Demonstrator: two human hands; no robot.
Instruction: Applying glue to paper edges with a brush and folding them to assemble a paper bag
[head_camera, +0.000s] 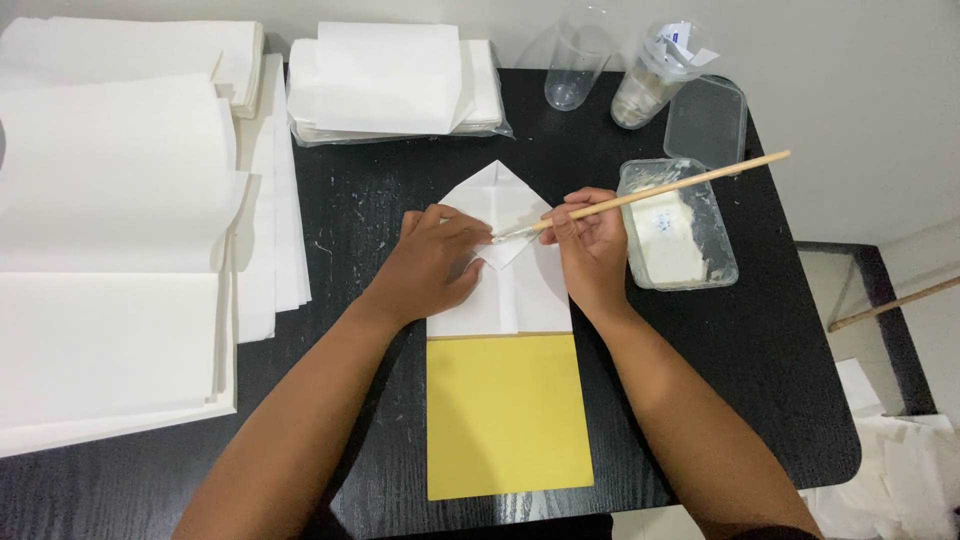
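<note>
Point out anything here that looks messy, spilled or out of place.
White smears and flecks dot the black table around the folded white paper, likely dried paste from the plastic tub. Two clear containers lie tipped on their sides at the far edge. Loose paper scraps litter the floor at the right.

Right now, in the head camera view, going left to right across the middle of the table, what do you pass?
White paper stack → left hand on the folded white paper → right hand holding the wooden brush → plastic tub of white paste → bare black table edge.
</note>
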